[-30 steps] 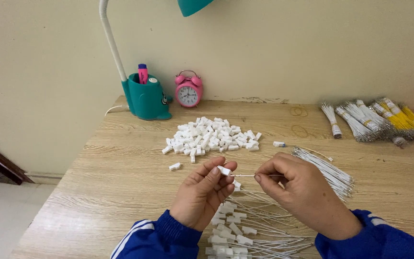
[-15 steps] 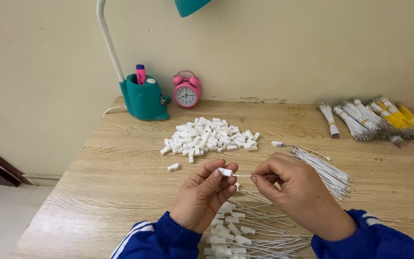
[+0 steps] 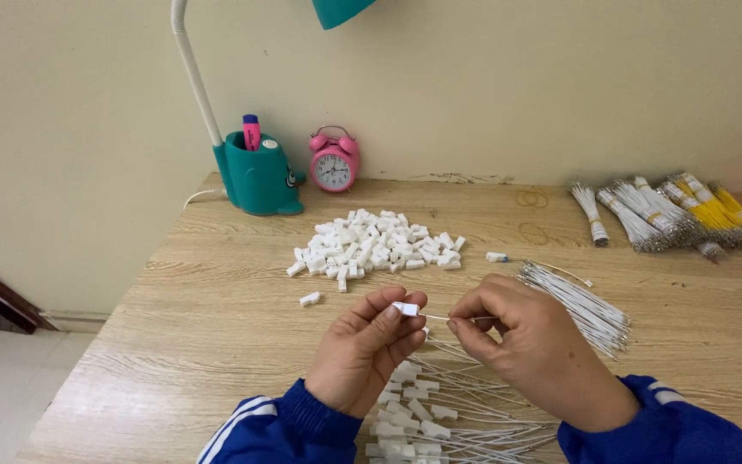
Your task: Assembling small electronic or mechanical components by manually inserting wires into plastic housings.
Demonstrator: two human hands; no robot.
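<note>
White plastic connector point(image 3: 404, 308), pinched, perhaps wired

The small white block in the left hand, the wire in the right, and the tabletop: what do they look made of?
White block, pinched by the left hand: probably moulded plastic, matte, crisp-edged. Thin white wire, held by the right hand: seemingly plastic-insulated, smooth; its core is not visible. Tabletop: light wood grain, possibly laminate, low sheen.

Soft even light, faint shadows, sharp focus, no glare.
</note>
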